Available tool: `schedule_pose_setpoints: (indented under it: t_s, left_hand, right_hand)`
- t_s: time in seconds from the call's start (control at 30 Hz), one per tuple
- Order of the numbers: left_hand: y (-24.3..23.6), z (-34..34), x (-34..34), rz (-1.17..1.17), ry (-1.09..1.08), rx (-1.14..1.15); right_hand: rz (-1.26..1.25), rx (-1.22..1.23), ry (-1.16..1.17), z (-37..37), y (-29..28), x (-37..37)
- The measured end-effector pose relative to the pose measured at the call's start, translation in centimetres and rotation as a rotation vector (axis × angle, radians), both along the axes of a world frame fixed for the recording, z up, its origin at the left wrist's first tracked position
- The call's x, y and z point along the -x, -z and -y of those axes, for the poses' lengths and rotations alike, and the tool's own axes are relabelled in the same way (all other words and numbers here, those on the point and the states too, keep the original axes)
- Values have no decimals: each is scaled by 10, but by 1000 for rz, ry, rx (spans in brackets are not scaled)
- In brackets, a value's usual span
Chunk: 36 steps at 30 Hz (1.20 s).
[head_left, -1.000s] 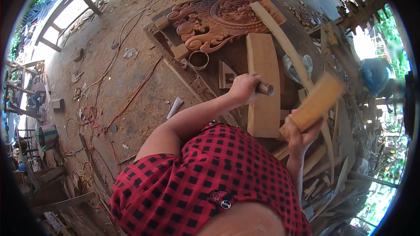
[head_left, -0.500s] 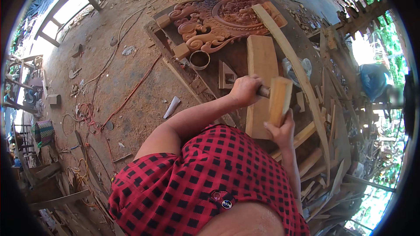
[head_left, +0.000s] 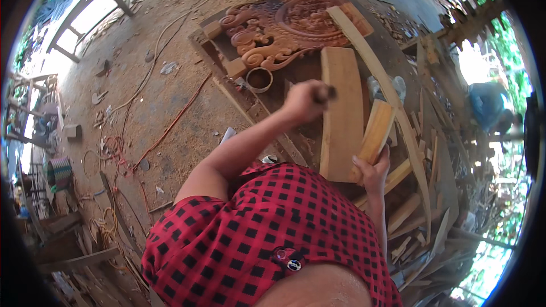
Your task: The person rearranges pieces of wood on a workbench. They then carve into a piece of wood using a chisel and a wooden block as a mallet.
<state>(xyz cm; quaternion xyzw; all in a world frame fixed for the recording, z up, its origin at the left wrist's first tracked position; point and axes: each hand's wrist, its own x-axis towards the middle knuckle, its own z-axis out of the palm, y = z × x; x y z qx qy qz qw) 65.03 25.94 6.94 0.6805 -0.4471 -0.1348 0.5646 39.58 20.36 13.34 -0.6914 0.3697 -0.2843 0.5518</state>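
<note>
My left hand (head_left: 305,101) is closed around a short, dark, round-ended tool handle (head_left: 325,94), raised over the left edge of a thick wooden plank (head_left: 343,113). Motion blurs that hand, and the rest of the tool is hidden. Further right, my right hand (head_left: 373,169) grips the lower end of a narrow wooden block (head_left: 377,136), holding it tilted above the plank's right edge. The handle and the block are apart. A small bluish-grey part shows at the block's upper end; I cannot tell whether it belongs to it.
Beyond the plank lies a carved reddish wooden panel (head_left: 284,25) on a dark work table. A round tin (head_left: 260,79) stands left of the plank. A long curved wooden strip (head_left: 392,91) crosses to the right, beside scrap wood (head_left: 406,210). An orange cord (head_left: 173,122) runs over the dusty floor.
My left hand has drawn left and up with the handle, away from the wooden block that it met before. My right hand and the block have shifted slightly right.
</note>
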Motion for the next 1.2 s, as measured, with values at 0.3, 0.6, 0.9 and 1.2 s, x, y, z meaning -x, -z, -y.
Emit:
schedule_pose_setpoints:
  t_s: [0.3, 0.6, 0.9, 1.2]
  left_hand:
    - [21, -24, -83, -878, -187, 54]
    - [19, -18, -66, -757, -115, 87]
    - [6, -4, -38, -516, 7, 54]
    - [-16, -1, -19, -317, 35, -101]
  right_hand:
    - [-271, -147, 123, 10, 102, 26]
    - [-264, -245, 108, 22, 106, 28]
    - [-337, -180, 73, 22, 96, 27]
    - [178, 330, 74, -3, -58, -60]
